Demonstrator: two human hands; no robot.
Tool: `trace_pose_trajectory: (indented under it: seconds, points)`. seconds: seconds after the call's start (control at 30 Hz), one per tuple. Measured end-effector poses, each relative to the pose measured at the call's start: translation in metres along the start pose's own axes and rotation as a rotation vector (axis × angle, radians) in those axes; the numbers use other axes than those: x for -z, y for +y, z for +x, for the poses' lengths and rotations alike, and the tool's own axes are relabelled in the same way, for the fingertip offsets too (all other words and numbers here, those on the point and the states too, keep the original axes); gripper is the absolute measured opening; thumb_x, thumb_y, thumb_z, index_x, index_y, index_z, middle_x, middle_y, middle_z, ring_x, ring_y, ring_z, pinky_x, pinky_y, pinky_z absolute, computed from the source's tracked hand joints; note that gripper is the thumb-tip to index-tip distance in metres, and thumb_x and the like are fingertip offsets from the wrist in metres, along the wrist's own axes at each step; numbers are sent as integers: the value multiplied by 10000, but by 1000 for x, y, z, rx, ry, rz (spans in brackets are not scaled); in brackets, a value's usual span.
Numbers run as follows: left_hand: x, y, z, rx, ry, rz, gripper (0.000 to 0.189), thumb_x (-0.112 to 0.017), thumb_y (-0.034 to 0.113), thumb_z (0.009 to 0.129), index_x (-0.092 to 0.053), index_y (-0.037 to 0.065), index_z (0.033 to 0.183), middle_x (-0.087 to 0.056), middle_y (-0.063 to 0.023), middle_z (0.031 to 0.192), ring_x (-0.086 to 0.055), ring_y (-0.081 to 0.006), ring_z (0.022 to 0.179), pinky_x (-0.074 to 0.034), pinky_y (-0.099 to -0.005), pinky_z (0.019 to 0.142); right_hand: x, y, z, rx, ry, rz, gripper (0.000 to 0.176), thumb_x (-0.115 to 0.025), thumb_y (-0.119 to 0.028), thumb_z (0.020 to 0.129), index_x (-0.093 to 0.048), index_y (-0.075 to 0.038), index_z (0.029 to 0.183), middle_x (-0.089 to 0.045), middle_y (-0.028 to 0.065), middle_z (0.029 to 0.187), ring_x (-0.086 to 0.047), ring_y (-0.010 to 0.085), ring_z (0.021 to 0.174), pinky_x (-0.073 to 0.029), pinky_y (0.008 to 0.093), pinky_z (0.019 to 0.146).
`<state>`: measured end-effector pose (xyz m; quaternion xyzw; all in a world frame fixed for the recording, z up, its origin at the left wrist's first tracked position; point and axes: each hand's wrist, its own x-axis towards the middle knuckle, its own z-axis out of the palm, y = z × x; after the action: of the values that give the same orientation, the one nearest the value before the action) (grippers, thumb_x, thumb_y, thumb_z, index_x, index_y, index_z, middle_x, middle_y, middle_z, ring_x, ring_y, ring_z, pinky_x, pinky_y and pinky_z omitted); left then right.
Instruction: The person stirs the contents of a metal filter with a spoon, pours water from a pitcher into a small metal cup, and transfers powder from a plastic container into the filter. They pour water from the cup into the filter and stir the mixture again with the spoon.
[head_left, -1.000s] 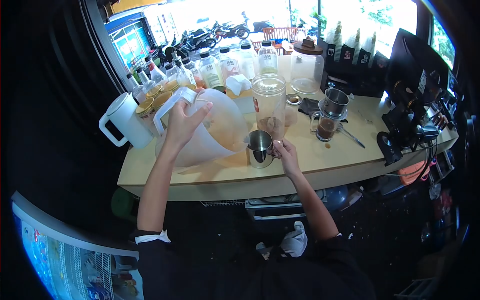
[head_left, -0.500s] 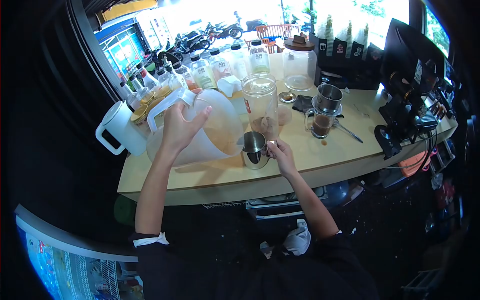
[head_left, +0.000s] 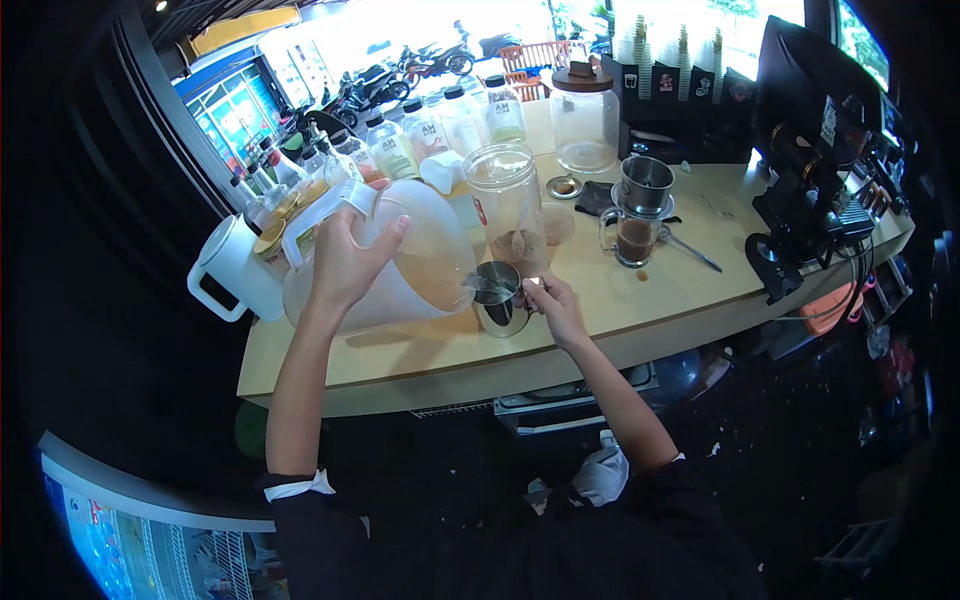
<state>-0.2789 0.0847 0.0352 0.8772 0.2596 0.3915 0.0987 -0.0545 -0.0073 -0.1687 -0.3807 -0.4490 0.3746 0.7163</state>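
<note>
My left hand (head_left: 348, 258) is wrapped round the handle side of a large translucent plastic pitcher (head_left: 425, 235), which lies tilted far over with its mouth toward the right. Clear liquid runs from its lip into a small steel milk jug (head_left: 503, 318). The fingers of my right hand (head_left: 556, 308) grip that jug by its handle, low over the counter. Just behind the jug stands a tall clear jar (head_left: 512, 200) with brown contents at the bottom.
To the right, a metal drip filter (head_left: 646, 185) sits on a glass mug (head_left: 634, 240) of brown drink, with a spoon (head_left: 692, 250) beside it. A white jug (head_left: 235, 265) stands at left on the counter (head_left: 400, 365). Several bottles (head_left: 390, 150) line the back.
A stream of liquid now shows between the pitcher's lip and the jug. The view has shifted slightly; both hands keep their holds.
</note>
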Motion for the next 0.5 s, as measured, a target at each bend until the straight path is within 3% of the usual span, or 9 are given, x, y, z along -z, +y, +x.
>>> trace_pose_trajectory:
  seconds: [0.5]
  points:
    - [3,11,-2,106,-33,-126,480,-654,164,823,-511,-7,1249,-566,-133,1206,-520,-205,1138,-350,-343,1015,1,2,2,10,-12,9,236,-544,-211,940,-535,-69,752,-541,-18,648,-478,38,596,-352,194,551]
